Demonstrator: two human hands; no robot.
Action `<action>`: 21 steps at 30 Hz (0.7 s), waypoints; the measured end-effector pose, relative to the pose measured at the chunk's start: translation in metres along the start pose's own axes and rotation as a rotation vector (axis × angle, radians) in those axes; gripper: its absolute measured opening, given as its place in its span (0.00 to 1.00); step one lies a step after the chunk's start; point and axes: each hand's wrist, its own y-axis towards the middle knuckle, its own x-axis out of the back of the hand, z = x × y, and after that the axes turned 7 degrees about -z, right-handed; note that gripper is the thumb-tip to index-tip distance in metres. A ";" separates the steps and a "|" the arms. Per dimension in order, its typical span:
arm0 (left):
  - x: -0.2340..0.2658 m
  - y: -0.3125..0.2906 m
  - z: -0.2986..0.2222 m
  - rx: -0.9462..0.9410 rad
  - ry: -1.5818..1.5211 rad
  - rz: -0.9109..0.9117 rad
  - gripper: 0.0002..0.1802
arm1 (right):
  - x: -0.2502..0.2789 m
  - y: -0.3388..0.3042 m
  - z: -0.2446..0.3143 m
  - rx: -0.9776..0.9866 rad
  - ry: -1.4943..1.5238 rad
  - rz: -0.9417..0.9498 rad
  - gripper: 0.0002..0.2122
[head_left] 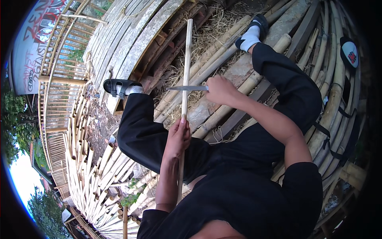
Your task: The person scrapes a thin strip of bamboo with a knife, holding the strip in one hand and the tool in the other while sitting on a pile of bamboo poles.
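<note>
My left hand is closed around a long, pale strip of bamboo, which runs from beside my left forearm up toward the far side. In my right hand is a knife, its handle mostly hidden by my fingers. The knife's grey blade points left and lies across the strip, some way beyond my left hand. Whether its edge bites into the strip cannot be made out.
Bamboo poles and planks lie beneath my legs, with pale shavings among them. A weathered wooden platform stands at far left. Stacked bamboo and a bamboo fence fill the left. A white-and-black object rests on poles at right.
</note>
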 end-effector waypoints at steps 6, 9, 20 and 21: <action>-0.006 -0.003 0.004 0.035 -0.022 0.004 0.14 | -0.014 0.012 -0.003 0.066 -0.039 0.140 0.09; -0.006 0.000 0.002 0.024 -0.032 -0.062 0.14 | -0.022 0.030 -0.002 0.037 -0.120 0.087 0.10; 0.027 -0.013 0.002 0.034 -0.091 -0.099 0.14 | 0.025 0.050 -0.042 -0.253 0.049 -0.139 0.14; 0.024 -0.008 -0.005 0.021 -0.077 -0.098 0.14 | 0.020 0.041 -0.029 -0.205 0.083 -0.078 0.13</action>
